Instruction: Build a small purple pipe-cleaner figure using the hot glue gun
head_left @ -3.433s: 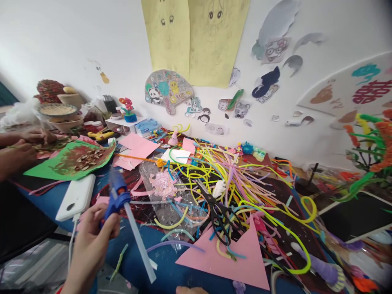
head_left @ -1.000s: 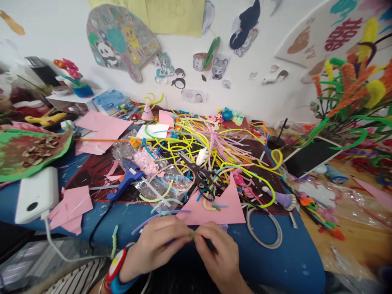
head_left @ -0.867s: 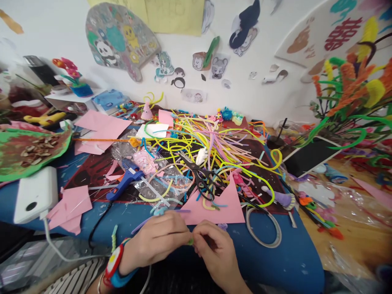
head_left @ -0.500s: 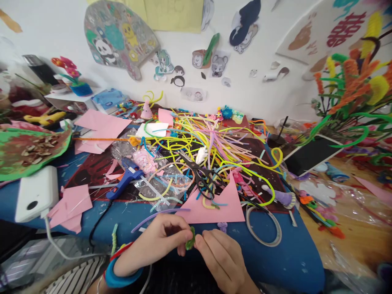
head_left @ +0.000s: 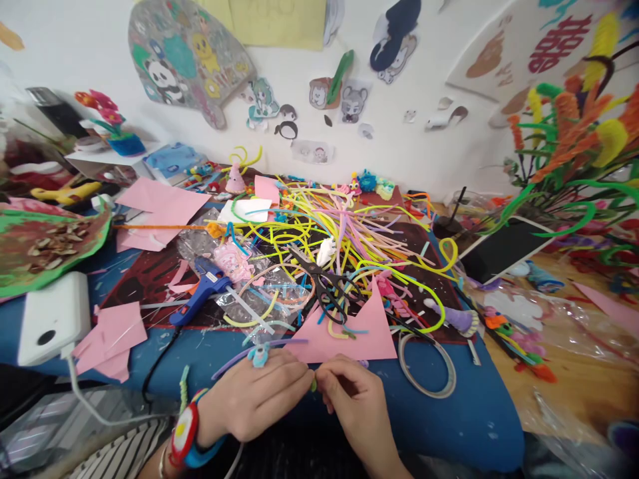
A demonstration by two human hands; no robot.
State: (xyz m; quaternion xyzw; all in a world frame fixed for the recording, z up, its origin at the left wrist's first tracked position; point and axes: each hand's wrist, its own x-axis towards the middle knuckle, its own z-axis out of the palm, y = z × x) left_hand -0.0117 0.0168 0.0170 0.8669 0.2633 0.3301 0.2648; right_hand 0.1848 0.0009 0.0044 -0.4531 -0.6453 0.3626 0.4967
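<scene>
My left hand and my right hand meet at the table's near edge, fingers pinched together on a small green pipe-cleaner piece. Only a sliver of it shows between the fingertips. A light blue ring-like ornament sits on a left finger, and a colourful watch is on my left wrist. Just beyond the hands lie a pink paper triangle and black scissors. A blue glue gun lies on the table to the left.
A heap of coloured pipe cleaners covers the table's middle. A white power bank with a cable and pink paper scraps lie left. A tape ring lies right of the triangle. Pipe-cleaner flowers and a dark tablet stand right.
Earlier my left hand held the glue gun; it now lies on the table. Both hands came together on the green piece, which showed more half a second ago and is now nearly covered.
</scene>
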